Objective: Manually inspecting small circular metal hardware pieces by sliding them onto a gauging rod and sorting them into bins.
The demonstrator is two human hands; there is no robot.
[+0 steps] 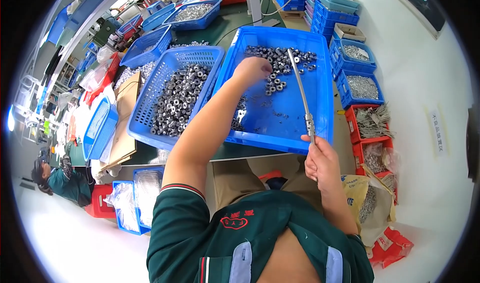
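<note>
So, the left hand [252, 69] is stretched out over a smooth blue plastic tray [320, 108], fingers curled down and bunched together into a scatter of small metal rings [280, 65]. They look like little dark grey nuts or washers, round with a hole in the middle, kind of dull and matte. I can't tell whether the fingertips are actually pinching one, because the knuckles hide them.

The right hand [320, 164] is closed in a fist around the lower end of a long thin metal rod [300, 90]. The rod is shiny, straight, and angles up and away over the tray, its far tip sitting just by the pile of rings. There's a thicker knurled-looking collar on it just above the thumb (could be a joint, it's too small to say).

Most of the rings are heaped at the far end of the solid tray, with a few strays spread toward the middle. Just to the left, touching it, is a blue perforated basket [150, 103] with mesh-like walls, holding a much bigger heap of the same kind of rings.

More blue crates [350, 63] with silvery parts are stacked off to the right, plus red bins [370, 128] with greyish metal pieces. The person wears a dark green shirt [200, 233] with striped cuff trim. Another person [60, 180] in green sits lower left.
</note>
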